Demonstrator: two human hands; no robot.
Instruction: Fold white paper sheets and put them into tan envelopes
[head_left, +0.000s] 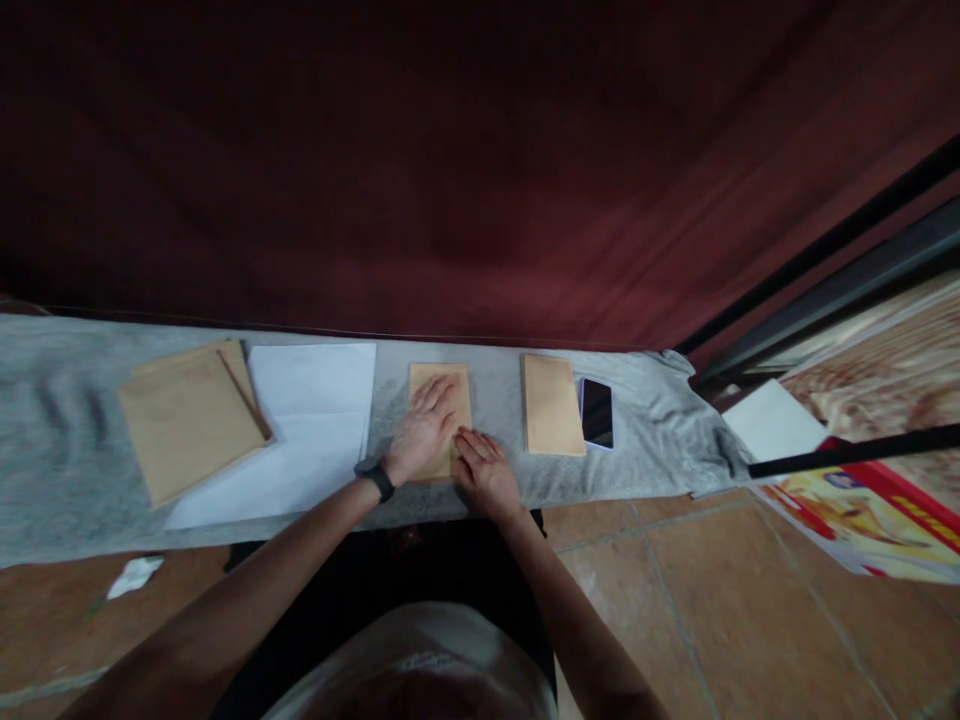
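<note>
On the grey cloth that covers the surface (pixel 495 385), a brown paper envelope (pixel 463 405) lies flat directly under my fingers, in front of my body. My left hand (pixel 426 422) rests across its middle, with the fingers extended and only slightly apart. My right hand (pixel 487 475) touches its lower right side; these fingers lie close together, but I cannot tell if they pinch the edge.

Some yellow lettering stands on the red part of the colourful box (pixel 874 515) at the far right, but it is too blurred for me to read. Faint reddish print shows on the larger brown envelopes (pixel 193 425) at the left, also not readable.

The envelope under my hands is plain, light brown and rectangular, its longer side pointing away from me. White paper sheets (pixel 322 400) lie to its left; to its right are a brown paper stack (pixel 553 405) and, just beside this, a dark-screened phone (pixel 598 413).
</note>
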